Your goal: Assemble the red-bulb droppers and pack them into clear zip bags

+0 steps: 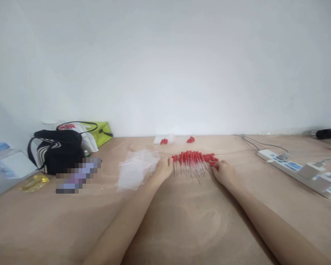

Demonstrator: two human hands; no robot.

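Note:
A heap of thin tools with red handles point(191, 157) and slender pale shafts lies in the middle of the wooden table, most shafts pointing toward me. At its left edge is my left hand point(164, 168), its fingers bunched and mostly hidden; what they hold cannot be made out. My right hand point(224, 173) is at the heap's right edge, its thumb and fingers curled closed at a red handle. Several clear plastic bags point(134, 171) lie overlapping just left of my left hand.
Two small red groups lie near the wall, one point(164, 141) on a clear bag, the other point(191, 140) to its right. A black bag point(62, 151), a green bag point(103, 132) and a blurred-out flat item point(78, 176) are left. A power strip point(292, 167) with chargers lies right.

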